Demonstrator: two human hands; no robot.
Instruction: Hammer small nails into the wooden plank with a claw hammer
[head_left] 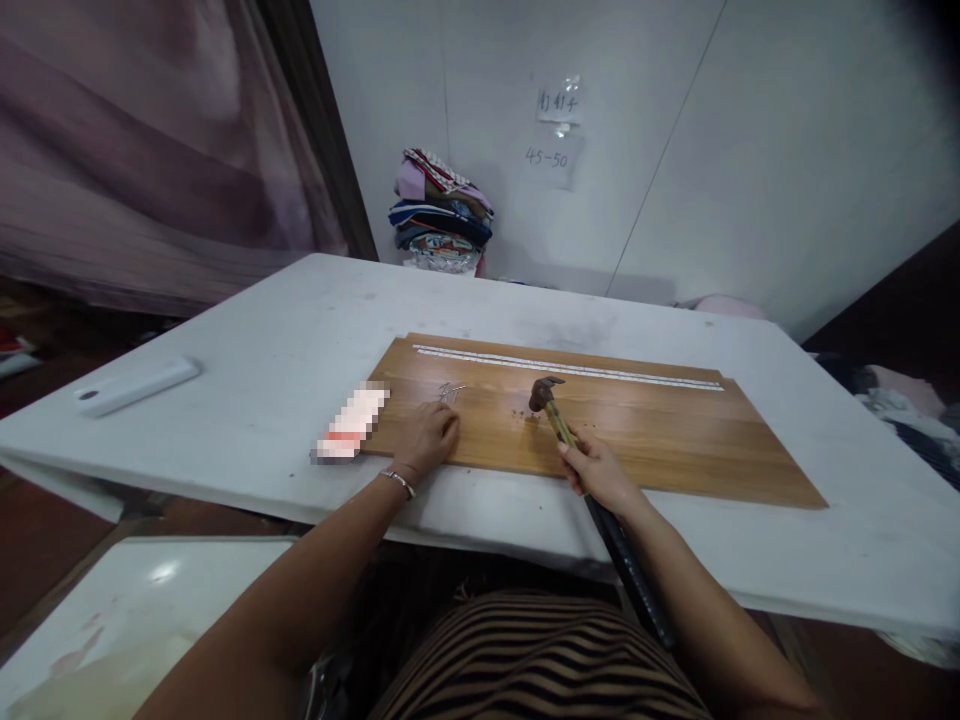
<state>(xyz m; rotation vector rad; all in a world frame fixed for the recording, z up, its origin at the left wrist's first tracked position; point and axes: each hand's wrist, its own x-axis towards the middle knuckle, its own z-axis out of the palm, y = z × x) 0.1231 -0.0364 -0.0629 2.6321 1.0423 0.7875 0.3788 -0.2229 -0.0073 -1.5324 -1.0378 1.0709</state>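
My right hand grips a claw hammer partway up its handle. The rusty head hangs just above the middle of a brown wooden board, while the long black grip end reaches back under my forearm. Below the head, a row of small nails appears to stand in the wood. My left hand rests on the board's left part with its fingers curled, close to a small pile of loose nails. What its fingertips hold, if anything, is hidden.
The board lies on a white table. Two pale marked strips run along its far edge. A pixelated flat object touches its left end. Farther left lies a long white object. Folded cloths are stacked by the wall.
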